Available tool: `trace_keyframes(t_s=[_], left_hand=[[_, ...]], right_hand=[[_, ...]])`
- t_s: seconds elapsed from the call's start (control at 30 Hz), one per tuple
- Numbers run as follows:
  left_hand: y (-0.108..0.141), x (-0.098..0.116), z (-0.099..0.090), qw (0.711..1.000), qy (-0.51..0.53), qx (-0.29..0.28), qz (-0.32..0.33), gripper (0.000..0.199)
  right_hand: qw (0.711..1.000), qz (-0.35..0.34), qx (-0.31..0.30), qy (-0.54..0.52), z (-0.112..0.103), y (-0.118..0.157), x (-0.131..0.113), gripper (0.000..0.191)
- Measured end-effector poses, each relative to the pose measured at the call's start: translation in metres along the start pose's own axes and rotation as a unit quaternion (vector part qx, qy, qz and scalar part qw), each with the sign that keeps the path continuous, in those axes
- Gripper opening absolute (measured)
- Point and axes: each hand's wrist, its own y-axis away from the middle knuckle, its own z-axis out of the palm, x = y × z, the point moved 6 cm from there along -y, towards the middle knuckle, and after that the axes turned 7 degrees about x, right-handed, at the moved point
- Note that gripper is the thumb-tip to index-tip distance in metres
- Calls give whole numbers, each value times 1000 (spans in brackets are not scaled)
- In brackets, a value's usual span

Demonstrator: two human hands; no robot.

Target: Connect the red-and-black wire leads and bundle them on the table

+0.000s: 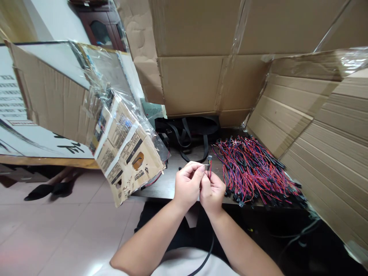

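My left hand (187, 184) and my right hand (212, 192) meet above the front of the table, their fingers closed and touching. From my right hand's fingers rises a wire cable (210, 168) with red, black and yellowish wires. A small dark connector (210, 157) tops it, standing upright. My left thumb and forefinger pinch a thin, pale, pin-like piece (206, 165) that points right toward the wires. Whether it is a wire end or a tool is too small to tell. Beside my right hand lies a large pile of red, black and purple wire cables (253, 168).
A black bag (189, 132) with straps lies at the back of the table (169, 180). Tall cardboard panels (192, 82) rise behind and on the right. A torn, taped cardboard box (130, 153) leans at left. Another person's feet (54, 188) show on the floor.
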Motion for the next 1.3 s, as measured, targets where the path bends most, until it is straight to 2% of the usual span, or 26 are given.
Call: trace_keyframes(t_s=[0.57, 0.77, 0.93, 1.13, 1.3], left_hand=[[1, 0, -2, 999, -20, 13, 36, 16], [0, 2, -7, 997, -21, -1, 72, 15], [-1, 5, -12, 996, -14, 12, 84, 15], [-1, 14, -15, 994, -4, 26, 104, 16], [1, 21, -16, 989, -34, 17, 143, 14]], right_hand=[[1000, -2, 0, 8, 2, 1, -5, 30], [999, 8, -39, -27, 6, 3, -4, 28], [994, 39, -93, -48, 9, 5, -3, 29], [982, -37, -184, 9, 7, 0, -20, 32], [968, -161, -166, 100, -2, -6, -34, 30]])
